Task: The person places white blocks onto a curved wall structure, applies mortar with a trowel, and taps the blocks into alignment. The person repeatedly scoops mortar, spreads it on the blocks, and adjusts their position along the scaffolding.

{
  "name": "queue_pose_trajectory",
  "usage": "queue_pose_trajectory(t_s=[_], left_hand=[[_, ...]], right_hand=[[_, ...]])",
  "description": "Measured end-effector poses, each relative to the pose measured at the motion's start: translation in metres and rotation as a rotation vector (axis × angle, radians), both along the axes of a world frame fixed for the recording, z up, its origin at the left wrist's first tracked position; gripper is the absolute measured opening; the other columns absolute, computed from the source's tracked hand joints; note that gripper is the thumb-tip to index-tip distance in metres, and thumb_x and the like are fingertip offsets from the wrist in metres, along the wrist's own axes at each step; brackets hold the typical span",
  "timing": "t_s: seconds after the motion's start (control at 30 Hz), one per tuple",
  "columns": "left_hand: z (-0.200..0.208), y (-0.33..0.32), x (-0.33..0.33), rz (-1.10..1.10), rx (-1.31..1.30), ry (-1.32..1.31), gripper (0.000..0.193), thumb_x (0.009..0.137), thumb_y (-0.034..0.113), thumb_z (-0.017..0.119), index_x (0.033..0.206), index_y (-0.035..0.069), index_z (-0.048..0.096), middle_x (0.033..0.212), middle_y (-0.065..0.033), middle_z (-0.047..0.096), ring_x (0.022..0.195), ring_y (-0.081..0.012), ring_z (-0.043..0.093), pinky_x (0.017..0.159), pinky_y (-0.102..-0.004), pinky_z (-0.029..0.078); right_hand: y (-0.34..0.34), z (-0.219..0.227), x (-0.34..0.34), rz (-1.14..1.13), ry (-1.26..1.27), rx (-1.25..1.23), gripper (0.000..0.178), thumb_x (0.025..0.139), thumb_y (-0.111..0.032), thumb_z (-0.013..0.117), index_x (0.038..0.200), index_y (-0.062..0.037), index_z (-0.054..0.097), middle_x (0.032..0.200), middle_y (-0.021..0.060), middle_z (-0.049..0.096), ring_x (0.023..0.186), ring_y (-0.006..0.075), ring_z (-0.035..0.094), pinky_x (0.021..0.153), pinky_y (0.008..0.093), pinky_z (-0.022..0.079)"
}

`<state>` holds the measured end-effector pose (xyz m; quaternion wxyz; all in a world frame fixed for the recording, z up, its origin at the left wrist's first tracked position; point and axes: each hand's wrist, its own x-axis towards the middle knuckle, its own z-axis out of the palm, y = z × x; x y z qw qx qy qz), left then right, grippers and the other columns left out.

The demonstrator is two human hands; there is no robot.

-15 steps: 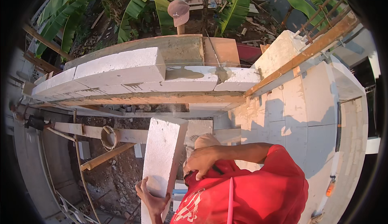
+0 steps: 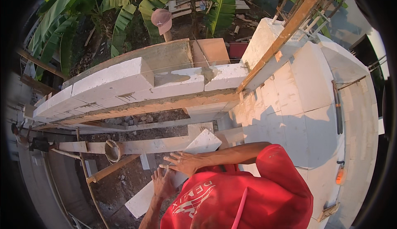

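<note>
The middle of the white rectangular block [image 2: 142, 198] is partly hidden by the left hand [image 2: 164, 183] and right hand [image 2: 182, 163]. The lower edge cuts off the red short-sleeved shirt [image 2: 269, 187]; a distant person [image 2: 39, 143] is too small to make out.

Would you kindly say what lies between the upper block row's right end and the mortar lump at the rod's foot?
The head view shows a grey mortar patch, then mostly bare white on the lower block before the mortar lump.

White block wall [image 2: 111, 80] before banana plants [image 2: 219, 16]; pale right wall [image 2: 285, 90], sunlit, with 1 broad shadow [image 2: 291, 138]; rubble-strewn dirt floor [image 2: 105, 189] below.
</note>
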<state>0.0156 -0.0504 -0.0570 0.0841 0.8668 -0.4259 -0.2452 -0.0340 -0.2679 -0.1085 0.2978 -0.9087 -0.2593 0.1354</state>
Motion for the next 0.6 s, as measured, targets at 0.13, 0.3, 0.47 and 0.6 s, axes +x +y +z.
queue_pose_trajectory(t_s=[0.13,0.3,0.47,0.6], left_hand=[[-0.004,-0.010,0.012,-0.005,-0.054,-0.017,0.086,0.050,0.027,0.091,0.128,0.015,0.057,0.133,-0.0220,0.045,0.120,-0.0437,0.045,0.099,-0.0556,0.038],[-0.007,-0.035,0.024,-0.028,-0.173,-0.089,0.082,0.051,0.026,0.090,0.125,0.011,0.057,0.134,-0.0238,0.047,0.120,-0.0445,0.046,0.099,-0.0561,0.037],[-0.001,-0.018,0.038,0.033,-0.373,0.112,0.102,0.053,0.030,0.093,0.142,0.014,0.047,0.147,-0.0217,0.039,0.131,-0.0420,0.042,0.109,-0.0592,0.031],[-0.047,0.017,0.035,0.106,-0.055,0.047,0.122,0.054,0.031,0.095,0.157,0.019,0.032,0.155,-0.0202,0.031,0.139,-0.0416,0.036,0.117,-0.0602,0.025]], right_hand=[[-0.018,0.012,0.006,0.023,0.021,-0.111,0.126,0.061,-0.040,0.087,0.162,-0.0094,0.018,0.156,0.0343,0.031,0.145,0.0535,0.032,0.115,0.0689,0.027],[-0.040,0.027,0.009,-0.018,-0.004,-0.116,0.112,0.069,-0.035,0.082,0.158,0.0010,0.024,0.148,0.0342,0.042,0.142,0.0488,0.039,0.115,0.0693,0.023],[-0.057,0.050,0.007,0.008,-0.122,-0.342,0.099,0.075,-0.031,0.076,0.155,0.0044,0.029,0.142,0.0315,0.048,0.136,0.0439,0.045,0.110,0.0646,0.029],[-0.080,0.061,0.013,0.057,-0.007,-0.444,0.101,0.074,-0.032,0.078,0.154,0.0064,0.031,0.139,0.0307,0.050,0.136,0.0422,0.046,0.110,0.0623,0.030]])
